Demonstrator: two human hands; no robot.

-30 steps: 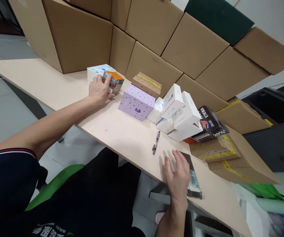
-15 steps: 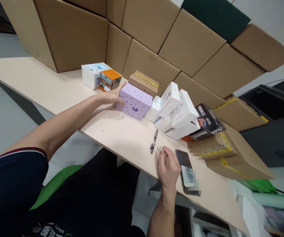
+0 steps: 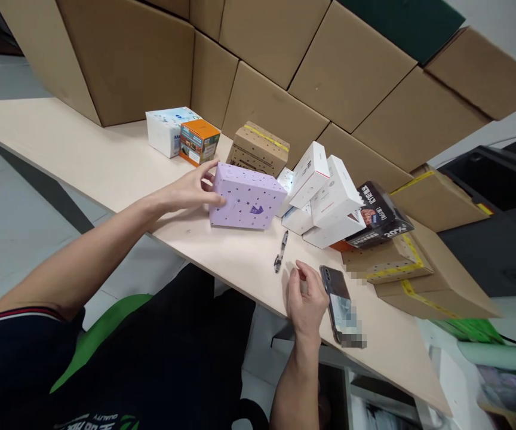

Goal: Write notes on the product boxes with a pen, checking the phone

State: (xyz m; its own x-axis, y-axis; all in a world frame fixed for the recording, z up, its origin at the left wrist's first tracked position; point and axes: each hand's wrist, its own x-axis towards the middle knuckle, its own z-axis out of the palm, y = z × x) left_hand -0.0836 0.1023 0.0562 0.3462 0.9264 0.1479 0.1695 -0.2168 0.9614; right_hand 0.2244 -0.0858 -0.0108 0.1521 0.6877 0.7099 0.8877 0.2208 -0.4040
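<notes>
My left hand point(image 3: 197, 190) grips the left end of a purple patterned box point(image 3: 249, 197), thumb on its front face and fingers behind its edge. The box stands on the wooden table point(image 3: 190, 239), in front of a brown box with yellow tape point(image 3: 260, 146). My right hand point(image 3: 307, 298) rests at the table's front edge with its fingers curled, and what they hold, if anything, is hidden. Just left of it lies a pen point(image 3: 280, 252), and a phone point(image 3: 342, 307) is beside it on the right.
A white tissue pack point(image 3: 163, 132) and an orange box point(image 3: 199, 142) sit at the back left. White boxes point(image 3: 335, 194) are stacked right of the purple one, beside a black package point(image 3: 377, 218). Large cartons point(image 3: 271, 107) form a wall behind. More taped cartons point(image 3: 437, 278) stand at right.
My left hand has pulled the purple box toward me and turned it, uncovering more of the brown box behind. My right hand stays in nearly the same place.
</notes>
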